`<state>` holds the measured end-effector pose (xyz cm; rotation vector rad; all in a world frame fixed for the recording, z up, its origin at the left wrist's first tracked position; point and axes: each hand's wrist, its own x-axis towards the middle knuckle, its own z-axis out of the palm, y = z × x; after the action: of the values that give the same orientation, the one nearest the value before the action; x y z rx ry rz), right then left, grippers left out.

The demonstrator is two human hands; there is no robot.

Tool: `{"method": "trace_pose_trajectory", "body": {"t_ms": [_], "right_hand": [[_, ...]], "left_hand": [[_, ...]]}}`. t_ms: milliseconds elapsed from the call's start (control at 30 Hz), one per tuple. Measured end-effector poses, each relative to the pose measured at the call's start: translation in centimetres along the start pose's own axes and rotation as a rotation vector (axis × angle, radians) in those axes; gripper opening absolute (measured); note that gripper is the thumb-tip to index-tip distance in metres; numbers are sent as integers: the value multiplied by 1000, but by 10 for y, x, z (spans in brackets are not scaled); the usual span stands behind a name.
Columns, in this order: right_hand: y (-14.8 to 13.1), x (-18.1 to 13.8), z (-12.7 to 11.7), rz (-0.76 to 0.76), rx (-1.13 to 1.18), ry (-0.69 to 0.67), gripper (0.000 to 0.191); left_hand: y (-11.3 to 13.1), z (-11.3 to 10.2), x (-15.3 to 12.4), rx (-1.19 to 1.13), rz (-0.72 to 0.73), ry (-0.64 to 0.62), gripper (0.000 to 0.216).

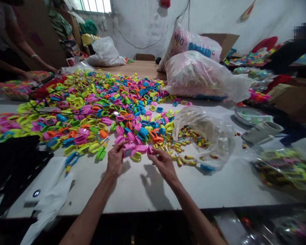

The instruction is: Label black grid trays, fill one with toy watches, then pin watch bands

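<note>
Over the front edge of the pile, a pink toy watch with a grey face lies stretched between my hands. My left hand pinches its left end. The fingers of my right hand are closed on a pink piece at the right end; whether this is the same watch's strap I cannot tell. A yellow toy watch lies just below the pink one. Behind my hands spreads a heap of toy watches in pink, yellow, blue, green and orange. Small yellow-and-red wrapped sticks lie beside my right hand.
A clear plastic bag with more small sticks lies to the right. Large filled sacks stand behind. Blue scissors and a white box are at left. A cup lies at right. A person works at far left.
</note>
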<state>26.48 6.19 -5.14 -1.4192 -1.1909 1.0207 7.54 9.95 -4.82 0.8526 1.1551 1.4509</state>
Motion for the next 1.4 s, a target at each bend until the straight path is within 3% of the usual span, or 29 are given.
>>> {"method": "trace_pose_trajectory", "body": {"t_ms": [100,233,333,433,533,633,733,833,900,1000,1100,1167,1267,1400], "right_hand": [[-17,-3,32,146,317,-204,50],[-16,-6,52,190,434,-233,32],[-5,-16,61,310,502,-204,29],[-1,-22,68,428,564,-197,28],[-5,-19,70,321,541,-271,27],[-9,-16,73,293,573,-231,25],[-5,-20,80,436,689,-113,21],[2,-26,82,522,704,-200,24],[4,-27,79,508,660,-230,23],[4,-26,76,442,564,-146,26],[5,-30,79,351,453,-155,34],[8,-34,78,213,316,-164,37],[14,-34,55,-24,-42,-61,28],[16,-22,-3,-81,-787,25,19]], "left_hand": [[-1,9,-9,-162,-253,-106,28],[0,-1,-21,-273,-381,-89,16],[-2,-16,-29,-257,-349,22,17],[-4,-28,-35,-92,-225,40,25],[-2,-36,-38,-14,-299,-48,31],[2,-33,-40,-68,-313,1,31],[4,-24,-43,-165,-201,170,28],[3,-20,-43,-215,-236,226,30],[2,-22,-42,-193,-290,215,28],[2,-29,-39,-167,-316,212,20],[8,-37,-37,-259,-310,292,10],[15,-43,-36,-303,-405,349,5],[21,-53,-36,-285,-570,364,5],[22,-60,-42,-184,-491,280,13]]}}
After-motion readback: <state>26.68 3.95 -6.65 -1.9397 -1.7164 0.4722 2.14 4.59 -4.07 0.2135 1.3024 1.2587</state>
